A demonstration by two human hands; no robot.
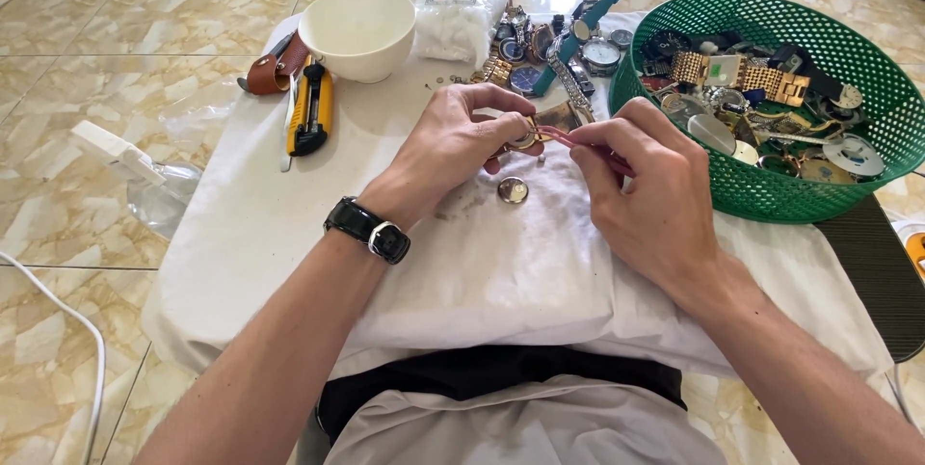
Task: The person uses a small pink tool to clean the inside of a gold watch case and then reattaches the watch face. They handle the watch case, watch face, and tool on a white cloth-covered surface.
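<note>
My left hand, with a black wristwatch on its wrist, pinches a small round gold watch case over the white cloth. My right hand grips a thin red-handled tool whose tip meets the watch case. A round metal watch back lies on the cloth just below the two hands.
A green plastic basket of watches and watch parts stands at the right. At the back are a white bowl, a bag of cotton and several loose watches. A yellow utility knife lies at the left. A white cable runs across the tiled floor.
</note>
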